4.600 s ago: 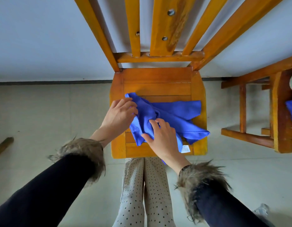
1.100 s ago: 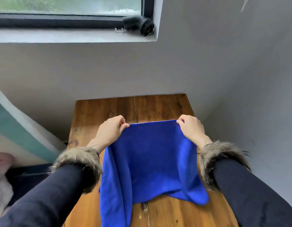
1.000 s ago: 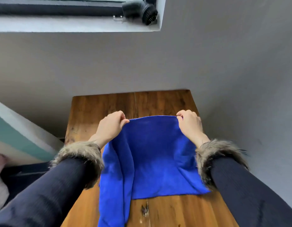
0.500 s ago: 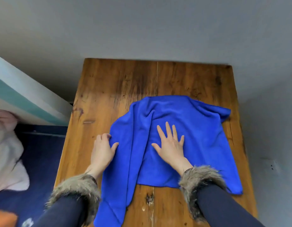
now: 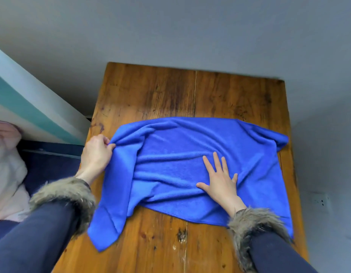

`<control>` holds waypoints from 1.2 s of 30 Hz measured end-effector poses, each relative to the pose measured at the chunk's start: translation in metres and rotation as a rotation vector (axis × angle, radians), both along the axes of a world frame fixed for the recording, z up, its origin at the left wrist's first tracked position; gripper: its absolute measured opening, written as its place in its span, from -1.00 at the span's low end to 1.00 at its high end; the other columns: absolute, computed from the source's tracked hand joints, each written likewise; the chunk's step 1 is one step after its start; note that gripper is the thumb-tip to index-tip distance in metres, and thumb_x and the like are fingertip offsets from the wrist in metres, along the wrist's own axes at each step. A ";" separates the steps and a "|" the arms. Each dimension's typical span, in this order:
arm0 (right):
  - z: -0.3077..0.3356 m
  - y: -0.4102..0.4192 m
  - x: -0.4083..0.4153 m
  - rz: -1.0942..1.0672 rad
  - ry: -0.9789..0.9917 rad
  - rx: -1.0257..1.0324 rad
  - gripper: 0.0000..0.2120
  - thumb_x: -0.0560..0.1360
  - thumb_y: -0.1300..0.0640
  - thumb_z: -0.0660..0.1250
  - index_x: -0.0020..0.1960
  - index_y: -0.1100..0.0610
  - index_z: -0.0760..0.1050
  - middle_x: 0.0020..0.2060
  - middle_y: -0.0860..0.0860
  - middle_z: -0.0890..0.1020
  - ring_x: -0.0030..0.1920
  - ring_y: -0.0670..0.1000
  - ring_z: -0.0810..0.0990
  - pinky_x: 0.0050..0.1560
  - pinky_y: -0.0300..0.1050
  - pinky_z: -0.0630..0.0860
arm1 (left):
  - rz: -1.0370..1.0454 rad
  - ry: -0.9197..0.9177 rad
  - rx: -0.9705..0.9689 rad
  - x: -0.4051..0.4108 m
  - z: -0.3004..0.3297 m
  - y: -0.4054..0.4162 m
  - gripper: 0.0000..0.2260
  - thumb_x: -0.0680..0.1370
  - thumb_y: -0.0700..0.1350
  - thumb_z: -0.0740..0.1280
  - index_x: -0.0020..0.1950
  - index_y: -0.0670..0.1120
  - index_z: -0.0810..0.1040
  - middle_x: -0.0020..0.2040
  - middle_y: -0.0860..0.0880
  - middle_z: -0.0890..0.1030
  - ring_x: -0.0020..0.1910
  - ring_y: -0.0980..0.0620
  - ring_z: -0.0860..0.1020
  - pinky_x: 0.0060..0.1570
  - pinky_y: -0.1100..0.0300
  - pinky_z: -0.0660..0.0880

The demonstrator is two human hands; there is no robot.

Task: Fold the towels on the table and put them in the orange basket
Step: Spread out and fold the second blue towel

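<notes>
Nearest the camera, two dark sleeves with fur cuffs point(image 5: 62, 196) are seen reaching in over the wooden bench point(image 5: 170, 89). A loose corner of the blue towel point(image 5: 170, 166) is seen hanging toward the near edge on the left, doubled over itself, and the near hem is left wavy rather than straight.

A little further in, the right hand point(image 5: 222, 182) is laid flat on the cloth, right of its middle, palm down, the fingers point(image 5: 217, 160) spread apart and gripping nothing; the cloth is simply being pinned there. On the other side, the left hand point(image 5: 95, 154) is closed at the left edge of the bench, and its fingers point(image 5: 109, 146) are pinched together on the towel's left edge, with creases drawn from that pinch across the cloth toward the flat palm.

Beyond the hands, the far hem is seen lying roughly straight across the planks, while the far right corner is bunched up at the bench's right edge. Past that, bare wood and then a grey wall point(image 5: 190, 26) are shown.

So far, by the look of it, only the spreading has been got under way: the towel is out as a single layer, still rumpled, and no fold is visible in it. Smoothing, every fold and the transfer are judged to be left. The orange basket is not in view, and no other towel can be made out on the bench.
</notes>
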State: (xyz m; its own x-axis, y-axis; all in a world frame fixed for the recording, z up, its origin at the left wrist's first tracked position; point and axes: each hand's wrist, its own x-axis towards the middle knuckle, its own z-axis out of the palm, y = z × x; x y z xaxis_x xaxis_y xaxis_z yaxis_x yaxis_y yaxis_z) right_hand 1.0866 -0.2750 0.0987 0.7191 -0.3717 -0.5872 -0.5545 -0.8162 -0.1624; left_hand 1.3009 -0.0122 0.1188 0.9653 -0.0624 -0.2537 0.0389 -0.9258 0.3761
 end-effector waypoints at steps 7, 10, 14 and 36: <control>0.013 0.019 0.009 -0.067 0.043 -0.076 -0.23 0.53 -0.12 0.23 0.53 -0.06 -0.19 0.51 -0.01 -0.29 0.50 0.09 -0.32 0.41 0.35 -0.10 | -0.011 -0.036 -0.061 0.006 -0.004 0.000 -0.67 0.51 -0.12 0.33 0.23 -0.21 0.43 0.17 -0.27 0.44 0.16 -0.27 0.44 0.15 -0.08 0.38; 0.015 0.049 0.032 -0.014 -0.094 -0.075 -0.34 0.57 -0.11 0.15 0.53 -0.03 -0.12 0.52 -0.01 -0.22 0.51 0.07 -0.28 0.42 0.30 -0.13 | 0.039 0.095 -0.041 -0.010 -0.017 0.015 -0.59 0.48 -0.03 0.39 0.22 -0.22 0.44 0.14 -0.27 0.46 0.17 -0.27 0.43 0.17 -0.06 0.37; 0.011 0.097 0.069 0.123 -0.165 -0.006 -0.33 0.55 -0.11 0.18 0.52 -0.08 -0.10 0.53 -0.01 -0.20 0.51 0.07 -0.27 0.42 0.31 -0.07 | -0.011 0.113 -0.062 -0.014 -0.019 0.026 -0.80 0.48 -0.07 0.40 -0.05 -0.19 0.55 -0.02 -0.23 0.56 0.04 -0.23 0.52 -0.03 0.01 0.40; -0.004 0.113 0.072 0.211 0.086 -0.014 0.10 0.33 -0.23 0.42 0.48 -0.11 -0.38 0.44 -0.02 -0.46 0.44 0.11 -0.47 0.35 0.44 -0.10 | -0.681 0.081 0.252 -0.026 -0.042 0.074 -0.16 0.37 0.45 -0.01 0.54 0.04 -0.01 0.56 -0.03 -0.03 0.53 -0.08 -0.11 0.42 -0.22 -0.18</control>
